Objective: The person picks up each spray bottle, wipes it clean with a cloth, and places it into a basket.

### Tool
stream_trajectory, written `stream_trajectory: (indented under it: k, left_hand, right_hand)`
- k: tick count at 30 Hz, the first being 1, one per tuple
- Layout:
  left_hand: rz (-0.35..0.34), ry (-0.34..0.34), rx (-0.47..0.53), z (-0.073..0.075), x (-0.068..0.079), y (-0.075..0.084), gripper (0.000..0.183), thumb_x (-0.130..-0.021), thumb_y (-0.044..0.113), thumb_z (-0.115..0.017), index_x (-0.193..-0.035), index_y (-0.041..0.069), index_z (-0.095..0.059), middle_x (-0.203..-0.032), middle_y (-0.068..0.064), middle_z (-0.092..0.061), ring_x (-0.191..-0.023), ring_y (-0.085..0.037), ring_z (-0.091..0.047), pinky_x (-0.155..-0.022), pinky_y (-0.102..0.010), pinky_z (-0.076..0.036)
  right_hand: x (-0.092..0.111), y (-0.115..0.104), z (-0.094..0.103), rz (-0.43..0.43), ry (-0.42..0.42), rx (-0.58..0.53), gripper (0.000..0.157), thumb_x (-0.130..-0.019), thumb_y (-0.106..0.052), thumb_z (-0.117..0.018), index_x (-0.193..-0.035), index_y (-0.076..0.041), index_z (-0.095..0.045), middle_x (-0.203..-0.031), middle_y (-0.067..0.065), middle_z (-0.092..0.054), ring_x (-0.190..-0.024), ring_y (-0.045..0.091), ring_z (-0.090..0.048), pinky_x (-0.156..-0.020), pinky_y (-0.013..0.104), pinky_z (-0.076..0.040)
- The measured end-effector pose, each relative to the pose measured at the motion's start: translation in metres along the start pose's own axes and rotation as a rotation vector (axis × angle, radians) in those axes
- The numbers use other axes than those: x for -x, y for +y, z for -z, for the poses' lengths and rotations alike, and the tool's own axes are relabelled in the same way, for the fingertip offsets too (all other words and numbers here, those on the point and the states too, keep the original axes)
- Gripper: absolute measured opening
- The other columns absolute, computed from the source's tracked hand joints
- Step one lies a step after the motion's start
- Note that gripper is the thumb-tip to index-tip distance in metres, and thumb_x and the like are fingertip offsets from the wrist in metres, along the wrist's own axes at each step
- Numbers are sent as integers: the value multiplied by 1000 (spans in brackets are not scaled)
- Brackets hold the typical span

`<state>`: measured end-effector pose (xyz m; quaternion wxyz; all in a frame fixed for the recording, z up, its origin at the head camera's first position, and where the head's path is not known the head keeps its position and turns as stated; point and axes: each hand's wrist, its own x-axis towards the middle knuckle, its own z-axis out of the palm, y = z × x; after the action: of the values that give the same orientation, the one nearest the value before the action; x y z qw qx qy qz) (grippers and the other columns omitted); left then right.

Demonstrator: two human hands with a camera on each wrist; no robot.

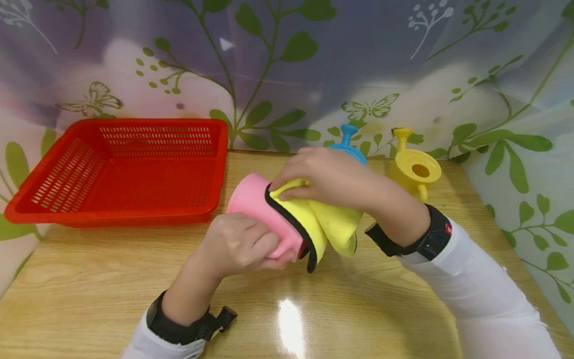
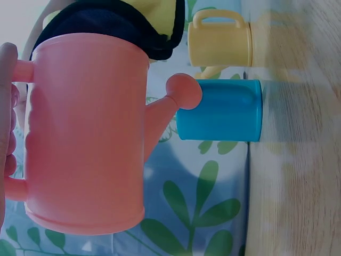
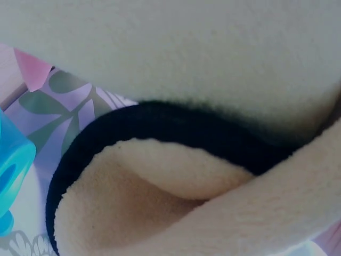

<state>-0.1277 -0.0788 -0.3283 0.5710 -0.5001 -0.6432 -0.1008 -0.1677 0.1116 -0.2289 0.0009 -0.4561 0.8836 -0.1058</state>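
My left hand (image 1: pixel 242 244) grips the handle of a pink watering can (image 2: pixel 88 133), which is held tilted above the table with its spout pointing away in the left wrist view. A yellow cloth (image 1: pixel 314 214) with black edging drapes over the can's open top. My right hand (image 1: pixel 323 177) pinches the cloth between thumb and fingers at the rim. Folds of the cloth (image 3: pixel 133 197) fill most of the right wrist view. Behind the right hand stands a blue watering can (image 2: pixel 224 110), partly hidden in the head view.
A yellow watering can (image 1: pixel 414 169) stands at the back right, beside the blue one. On the left of the wooden table (image 1: pixel 251 319) sits a red plastic basket (image 1: pixel 143 218) with slotted sides. A leaf-patterned curtain (image 1: pixel 269 75) hangs behind the table.
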Motion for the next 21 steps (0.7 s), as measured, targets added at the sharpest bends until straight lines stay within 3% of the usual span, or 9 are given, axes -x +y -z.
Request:
stream_trajectory:
  k: [15,21]
  left_hand:
    - [-27,-22,31,0,0,3,43,-90,34,-54,-56,18,-33,-44,10,-31,-38,-2,-27,-40,-16,-19]
    - [-21,-40,49,-1,-1,4,44,-91,35,-54,-55,19,-34,-44,10,-31,-38,-2,-28,-39,-16,-21]
  right_hand:
    - [-24,-3,-5,-9,-29,-20,25,-91,-31,-66,-112,-20,-72,-113,-7,-71,-112,17,-60,-104,36,-41]
    - [-32,-3,-8,-5,-12,-8,23,-91,-32,-66,-111,-22,-73,-110,-10,-71,-110,16,-60,-98,34,-44]
